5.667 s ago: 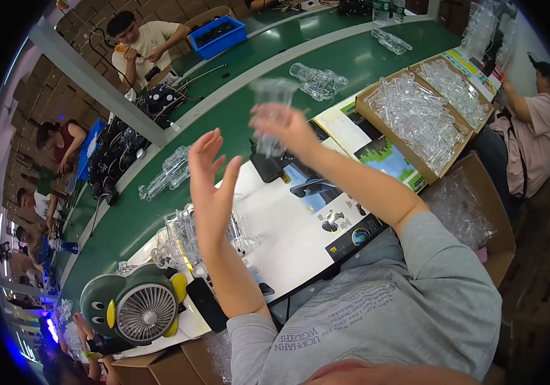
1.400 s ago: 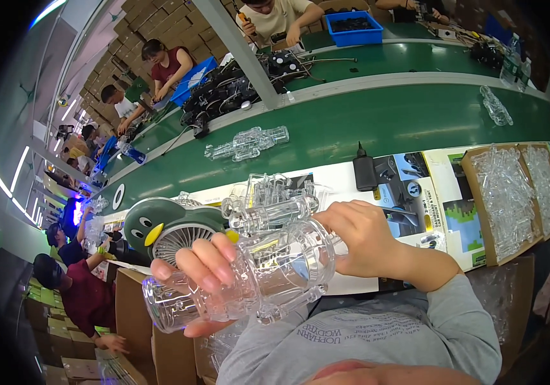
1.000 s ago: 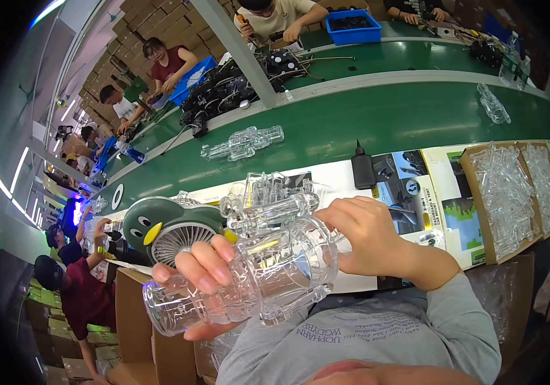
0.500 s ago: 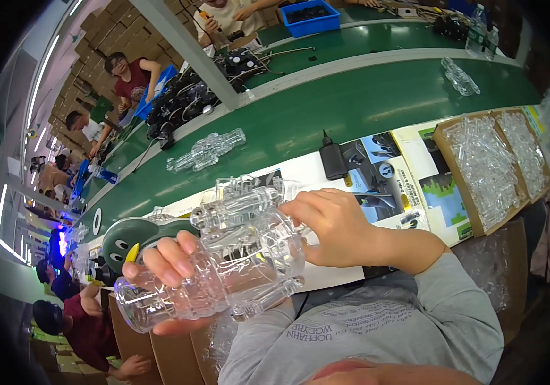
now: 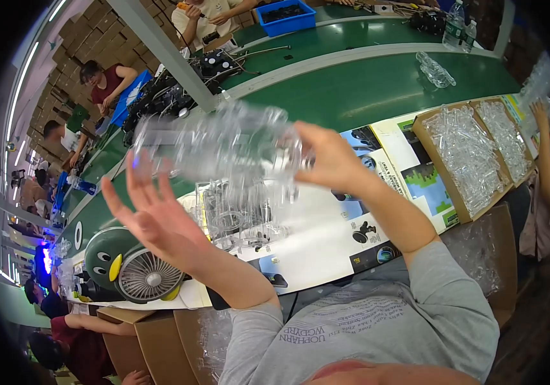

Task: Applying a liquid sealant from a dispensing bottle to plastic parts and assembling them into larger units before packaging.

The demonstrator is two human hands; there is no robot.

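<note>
Right hand (image 5: 329,159) gripping blurred clear plastic part (image 5: 214,146) by one end! Left hand (image 5: 162,224), fingers wide, at other end, contact unclear; green fan (image 5: 140,269) nearby.

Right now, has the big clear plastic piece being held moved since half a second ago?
Yes: against the green fan, the clear plastic piece has moved up the picture, from in front of the fan to above it.

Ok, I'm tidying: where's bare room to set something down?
Bare: the green belt between the held plastic assembly and the far clear piece; the white sheet between the parts pile and right forearm. Crowded: that pile, the penguin fan at left, the filled cardboard tray at right.
</note>
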